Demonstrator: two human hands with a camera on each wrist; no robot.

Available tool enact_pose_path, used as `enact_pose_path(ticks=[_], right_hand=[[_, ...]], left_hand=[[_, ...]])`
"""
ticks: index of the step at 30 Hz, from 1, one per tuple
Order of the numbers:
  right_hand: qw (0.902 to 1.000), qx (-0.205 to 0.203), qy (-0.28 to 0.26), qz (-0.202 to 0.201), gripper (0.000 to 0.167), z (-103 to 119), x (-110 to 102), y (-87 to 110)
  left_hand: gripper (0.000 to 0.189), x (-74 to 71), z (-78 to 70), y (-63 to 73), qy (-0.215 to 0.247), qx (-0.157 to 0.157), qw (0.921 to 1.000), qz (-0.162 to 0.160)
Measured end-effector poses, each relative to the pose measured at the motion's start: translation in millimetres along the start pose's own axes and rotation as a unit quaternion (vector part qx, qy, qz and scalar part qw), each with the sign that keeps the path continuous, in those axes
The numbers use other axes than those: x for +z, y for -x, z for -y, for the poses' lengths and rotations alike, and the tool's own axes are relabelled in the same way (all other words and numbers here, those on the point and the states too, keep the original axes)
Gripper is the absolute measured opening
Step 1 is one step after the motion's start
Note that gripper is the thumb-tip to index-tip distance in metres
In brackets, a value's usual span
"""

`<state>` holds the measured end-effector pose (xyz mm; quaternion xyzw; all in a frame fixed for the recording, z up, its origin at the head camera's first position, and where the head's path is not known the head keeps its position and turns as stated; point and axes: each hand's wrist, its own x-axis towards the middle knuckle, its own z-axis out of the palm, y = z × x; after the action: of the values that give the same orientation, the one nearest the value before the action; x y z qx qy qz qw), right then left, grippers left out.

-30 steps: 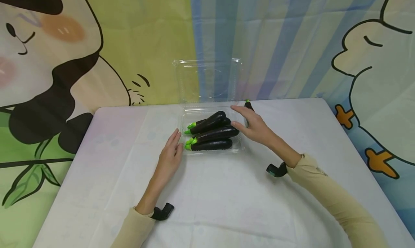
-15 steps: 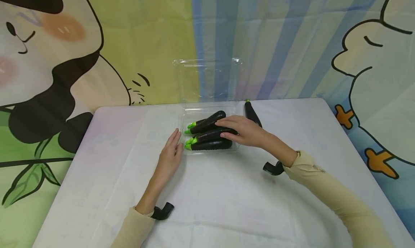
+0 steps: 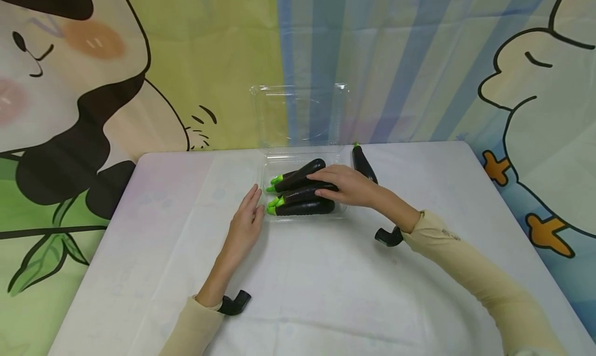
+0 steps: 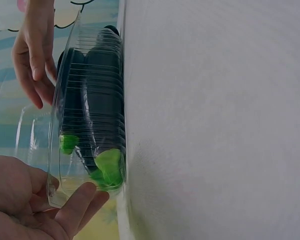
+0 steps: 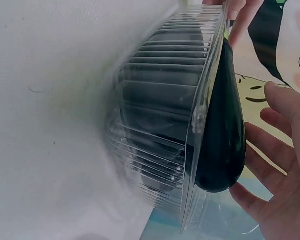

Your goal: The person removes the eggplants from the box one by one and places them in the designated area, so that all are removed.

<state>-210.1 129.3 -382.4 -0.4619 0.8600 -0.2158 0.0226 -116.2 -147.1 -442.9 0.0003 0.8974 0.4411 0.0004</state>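
The eggplants (image 3: 304, 207) are black with bright green stems (image 3: 271, 210), the box (image 5: 160, 80) clear and ribbed, the surface (image 3: 321, 294) white, the sleeves (image 3: 470, 273) beige. The backdrop (image 3: 372, 25) carries blue stripes (image 3: 327, 40), a yellow-green panel (image 3: 219, 50) and black-outlined cartoon animals (image 3: 554, 113).

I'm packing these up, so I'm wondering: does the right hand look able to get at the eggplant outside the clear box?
Probably yes: the loose eggplant lies on the table close beyond the right hand, and nothing visible stands between them.
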Motion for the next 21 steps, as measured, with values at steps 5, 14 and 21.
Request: enact_pose_path(ticks=[5, 14, 21], right_hand=[[0.9999, -0.011, 0.003, 0.008, 0.044, 0.1, 0.0, -5.4], [0.9996, -0.011, 0.002, 0.025, 0.046, 2.7, 3.3, -10.7], [0.9986, -0.016, 0.035, 0.038, 0.045, 2.0, 13.0, -10.7]], left_hand=[[0.051, 0.4, 1.0, -0.6, -0.003, -0.001, 1.0000, 0.000], [0.051, 0.9, -0.4, -0.6, 0.004, -0.003, 1.0000, 0.004], [0.052, 0.1, -0.1, 0.4, 0.001, -0.003, 1.0000, 0.002]])
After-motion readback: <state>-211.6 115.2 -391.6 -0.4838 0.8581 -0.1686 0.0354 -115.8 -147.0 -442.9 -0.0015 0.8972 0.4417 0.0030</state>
